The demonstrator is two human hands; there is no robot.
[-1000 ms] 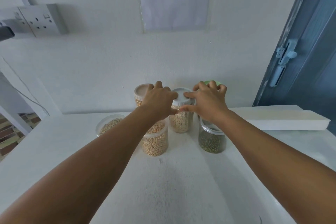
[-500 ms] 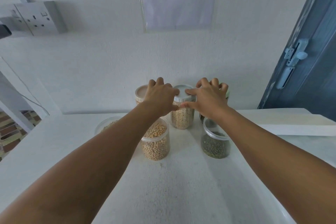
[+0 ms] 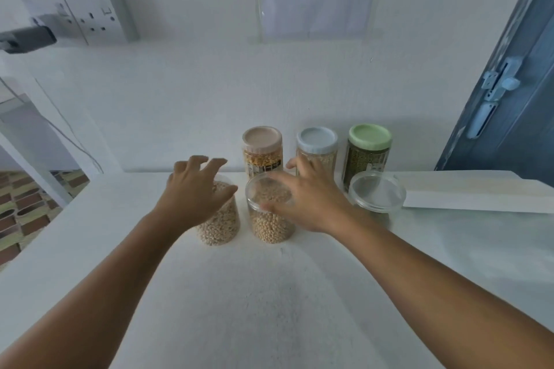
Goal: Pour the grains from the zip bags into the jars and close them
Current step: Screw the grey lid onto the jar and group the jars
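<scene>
Both hands have pulled back; right hand (image 3: 308,198) beside soybean jar (image 3: 269,219).

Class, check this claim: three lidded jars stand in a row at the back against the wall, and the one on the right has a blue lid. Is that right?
Not quite. The head view shows the three lidded jars in a row against the wall, but the right jar has a green lid. The blue lid sits on the middle jar.
</scene>
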